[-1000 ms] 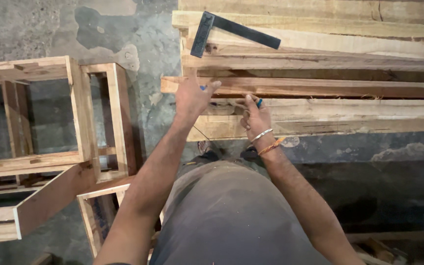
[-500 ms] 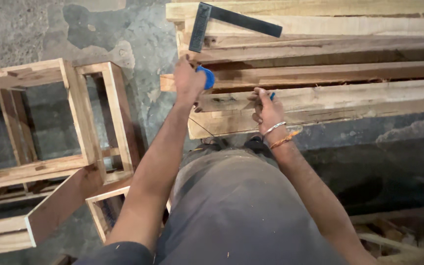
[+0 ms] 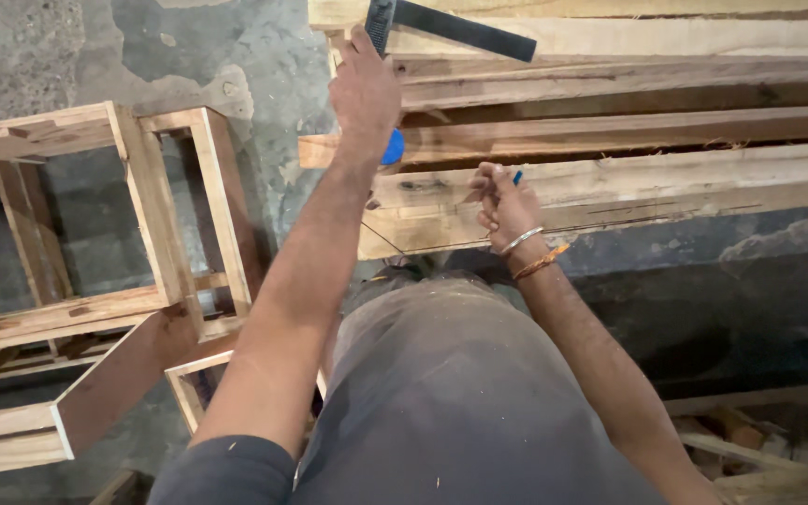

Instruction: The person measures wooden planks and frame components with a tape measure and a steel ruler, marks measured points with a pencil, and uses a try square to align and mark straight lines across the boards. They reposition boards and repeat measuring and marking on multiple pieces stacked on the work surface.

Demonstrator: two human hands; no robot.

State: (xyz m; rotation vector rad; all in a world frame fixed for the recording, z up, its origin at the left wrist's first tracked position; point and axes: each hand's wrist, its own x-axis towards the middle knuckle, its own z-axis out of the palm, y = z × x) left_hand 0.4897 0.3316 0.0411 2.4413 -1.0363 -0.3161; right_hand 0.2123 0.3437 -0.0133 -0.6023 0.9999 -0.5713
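- So far, left hand (image 3: 364,89) reaches the try square (image 3: 451,26), a blue object (image 3: 393,148) half-hidden in its grip
- right hand (image 3: 507,201) pinches a blue pencil (image 3: 517,176) on the plank (image 3: 666,182) below that square; marking looks unfinished

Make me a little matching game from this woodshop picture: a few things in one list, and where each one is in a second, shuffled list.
Things
1. dark metal try square
2. small round blue object
3. silver and orange bangles
4. open pale wooden frames

Places
A. on the right wrist
B. standing on the grey floor, left of the person
C. lying on the top planks, at the left hand
D. just under the left hand, against the stacked planks

Pairs: 1-C, 2-D, 3-A, 4-B

The right hand pinches a thin blue-tipped marker on a plank.
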